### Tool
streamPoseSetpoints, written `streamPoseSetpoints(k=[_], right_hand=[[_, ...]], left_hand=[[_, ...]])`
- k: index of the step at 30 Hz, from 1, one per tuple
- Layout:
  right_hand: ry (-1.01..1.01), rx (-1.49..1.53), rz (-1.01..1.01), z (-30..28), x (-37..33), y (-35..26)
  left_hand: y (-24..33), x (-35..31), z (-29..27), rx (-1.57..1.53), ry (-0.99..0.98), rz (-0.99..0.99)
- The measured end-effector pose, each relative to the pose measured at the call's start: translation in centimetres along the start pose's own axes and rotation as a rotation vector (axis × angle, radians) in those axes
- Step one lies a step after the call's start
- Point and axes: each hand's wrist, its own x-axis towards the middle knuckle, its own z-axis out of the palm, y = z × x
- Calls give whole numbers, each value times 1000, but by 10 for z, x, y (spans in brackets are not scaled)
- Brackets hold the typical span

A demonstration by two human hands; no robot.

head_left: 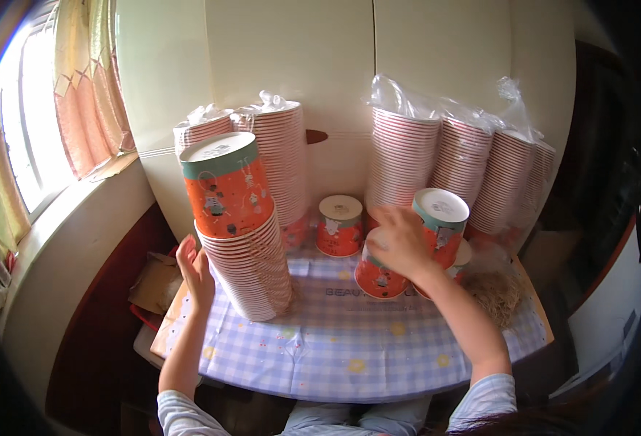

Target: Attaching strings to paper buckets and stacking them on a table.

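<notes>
A tall stack of nested paper buckets (244, 265) stands upside down on the table at the left. Its top bucket is orange with a green band and a white base facing up. Beside the stack's left side is my left hand (195, 275), fingers raised and apart, holding nothing. My right hand (402, 245) reaches over an upside-down orange paper bucket (381, 277), thumb and fingers apart; it partly hides that bucket's top. Another orange bucket (442, 225) rests higher, just right of the hand. A single bucket (339, 227) stands farther back.
Tall bucket stacks in clear plastic stand at the back left (273, 160) and back right (404, 156), against a cream cabinet (291, 43). A bundle of tan shredded material (496, 296) lies at the right on the checked tablecloth (320, 349). A curtained window (37, 123) is at left.
</notes>
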Motion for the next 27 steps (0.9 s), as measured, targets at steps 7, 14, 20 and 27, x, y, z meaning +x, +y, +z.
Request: streamPoseSetpoints(k=[7, 14, 20, 27], right_hand=[[240, -331, 151, -33, -42, 93], [185, -131, 187, -25, -55, 98], [237, -119, 130, -38, -60, 93], [290, 1165, 402, -24, -65, 28]], left_hand=[[57, -107, 67, 142, -428, 375], [50, -154, 126, -46, -635, 61], [29, -183, 139, -164, -684, -209], [6, -183, 128, -477, -578, -564]])
